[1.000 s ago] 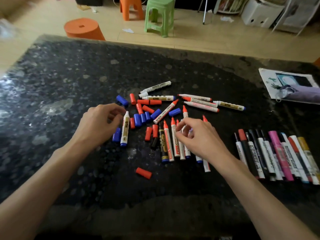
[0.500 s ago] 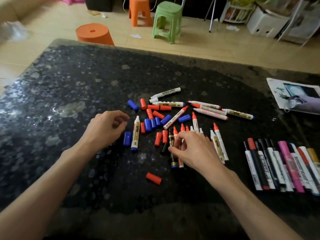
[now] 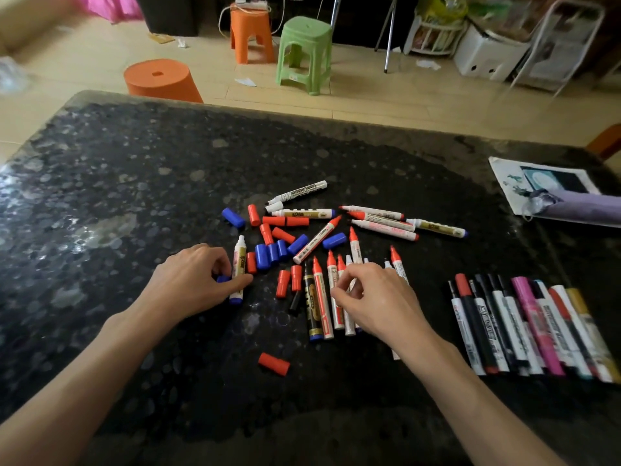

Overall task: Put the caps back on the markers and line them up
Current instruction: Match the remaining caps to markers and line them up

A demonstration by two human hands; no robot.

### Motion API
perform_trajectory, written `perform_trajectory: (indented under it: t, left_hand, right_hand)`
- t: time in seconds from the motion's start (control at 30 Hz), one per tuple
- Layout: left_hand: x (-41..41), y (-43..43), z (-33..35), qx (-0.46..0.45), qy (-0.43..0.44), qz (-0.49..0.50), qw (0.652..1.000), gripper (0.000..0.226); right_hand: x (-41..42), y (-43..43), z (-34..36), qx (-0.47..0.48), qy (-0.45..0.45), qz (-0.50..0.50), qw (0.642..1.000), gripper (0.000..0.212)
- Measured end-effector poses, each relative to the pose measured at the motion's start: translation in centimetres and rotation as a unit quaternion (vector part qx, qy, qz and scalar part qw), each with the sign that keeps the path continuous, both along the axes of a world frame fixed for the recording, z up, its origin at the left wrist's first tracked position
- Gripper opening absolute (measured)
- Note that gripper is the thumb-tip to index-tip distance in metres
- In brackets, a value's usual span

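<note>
On the dark speckled table [image 3: 134,196] both hands are down among the scattered markers. The left hand [image 3: 191,284] has its fingers curled over a blue cap [image 3: 222,279], which shows between fingertips and thumb, and the thumb reaches across to touch the lower barrel of a white marker [image 3: 239,260] with a blue end lying just beside that hand on its right. The right hand [image 3: 379,304] is curled, its thumb and forefinger pinching a red-tipped marker [image 3: 341,264], one of several uncapped ones lying side by side under and just left of it, next to a black and gold marker [image 3: 311,304]. Between the two hands and a little beyond them sits a huddle of loose caps [image 3: 273,252], red and blue, some touching. Farther out past the right hand lie more uncapped markers [image 3: 379,220], at mixed angles. One red cap [image 3: 274,364] lies alone between the two forearms. To the right of the right hand, well apart, a row of capped markers [image 3: 531,327] lies side by side
</note>
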State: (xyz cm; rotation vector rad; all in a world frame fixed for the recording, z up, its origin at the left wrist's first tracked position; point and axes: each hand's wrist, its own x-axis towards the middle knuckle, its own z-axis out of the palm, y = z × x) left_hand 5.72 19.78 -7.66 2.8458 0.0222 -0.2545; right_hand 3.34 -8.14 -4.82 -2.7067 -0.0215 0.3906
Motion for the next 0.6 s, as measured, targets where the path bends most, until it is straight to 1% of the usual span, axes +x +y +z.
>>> perform_trajectory:
  t: [0.13, 0.27, 0.37, 0.47, 0.6]
  left_hand:
    - [0.2, -0.1, -0.4, -0.004, -0.019, 0.009, 1.0, 0.045]
    - [0.5, -0.3, -0.6, -0.004, -0.015, 0.029, 0.999, 0.038]
    - [0.7, -0.4, -0.5, 0.0, 0.0, 0.048, 0.999, 0.038]
    - [0.9, -0.5, -0.3, 0.002, 0.011, 0.053, 0.999, 0.04]
    - [0.9, -1.0, 0.2, 0.011, 0.009, 0.051, 0.999, 0.037]
  right_hand:
    - [0.5, -1.2, 0.0, -0.004, -0.001, -0.017, 1.0, 0.009]
    - [2.3, -3.5, -0.2, -0.008, -0.029, -0.069, 0.997, 0.01]
    - [3.9, -6.0, -0.3, -0.035, -0.057, -0.137, 0.988, 0.016]
    - [5.1, -8.2, -0.8, -0.044, -0.06, -0.188, 0.979, 0.023]
    - [5.8, -8.9, -1.5, -0.034, -0.062, -0.191, 0.979, 0.03]
